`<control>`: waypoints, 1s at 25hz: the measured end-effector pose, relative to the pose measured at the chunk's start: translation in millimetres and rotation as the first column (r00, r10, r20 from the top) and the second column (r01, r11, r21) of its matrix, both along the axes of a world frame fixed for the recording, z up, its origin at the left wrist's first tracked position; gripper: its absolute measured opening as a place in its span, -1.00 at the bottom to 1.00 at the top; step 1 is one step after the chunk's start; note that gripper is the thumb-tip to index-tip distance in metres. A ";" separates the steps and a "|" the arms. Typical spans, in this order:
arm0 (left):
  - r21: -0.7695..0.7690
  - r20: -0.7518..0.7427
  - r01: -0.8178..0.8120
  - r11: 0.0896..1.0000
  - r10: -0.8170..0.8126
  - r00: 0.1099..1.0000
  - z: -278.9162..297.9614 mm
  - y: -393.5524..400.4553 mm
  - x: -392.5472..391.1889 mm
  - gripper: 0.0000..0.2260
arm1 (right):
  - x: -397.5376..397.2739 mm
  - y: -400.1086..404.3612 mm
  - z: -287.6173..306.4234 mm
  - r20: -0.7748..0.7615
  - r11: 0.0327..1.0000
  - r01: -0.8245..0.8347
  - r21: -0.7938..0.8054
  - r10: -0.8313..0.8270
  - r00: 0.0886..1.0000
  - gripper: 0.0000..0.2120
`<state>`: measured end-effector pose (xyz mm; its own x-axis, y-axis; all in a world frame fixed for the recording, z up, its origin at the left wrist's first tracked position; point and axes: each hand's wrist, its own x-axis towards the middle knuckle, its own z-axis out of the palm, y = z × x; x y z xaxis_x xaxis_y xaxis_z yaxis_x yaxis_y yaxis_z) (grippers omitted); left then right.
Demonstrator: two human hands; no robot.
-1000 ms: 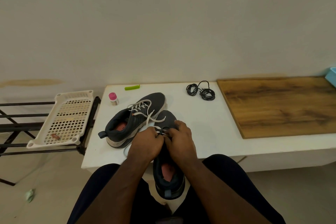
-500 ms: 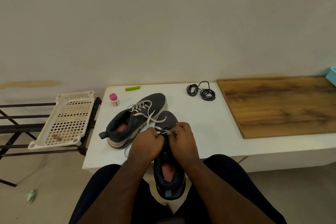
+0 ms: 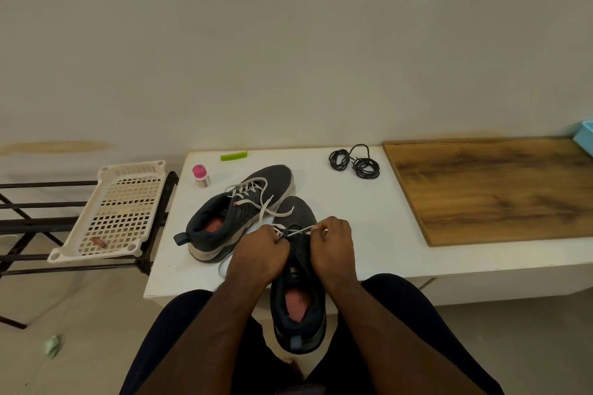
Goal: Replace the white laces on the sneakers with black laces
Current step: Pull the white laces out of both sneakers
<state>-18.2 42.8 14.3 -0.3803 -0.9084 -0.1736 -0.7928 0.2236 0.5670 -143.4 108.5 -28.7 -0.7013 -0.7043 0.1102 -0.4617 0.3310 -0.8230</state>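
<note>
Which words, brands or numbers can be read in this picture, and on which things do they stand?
None can be read.
Near sneaker: a small pale mark on the tongue, too small to read.
Far sneaker: a dark mark on the pink insole, too blurred to read.
Bottle: any label is too small to read.
Green clip, black laces, board, tray: no text shows.

Over 1 second, the right hand has drawn away toward 3 o'clock from the left hand, pulling a short span of white lace taut between them above the near sneaker.
</note>
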 end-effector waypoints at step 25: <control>-0.007 0.028 0.033 0.999 -0.033 0.999 -2.2 -2.5 -0.1 -0.85 | 8.7 -0.4 -5.6 -0.065 0.971 -0.208 0.119 0.216 0.974 -0.85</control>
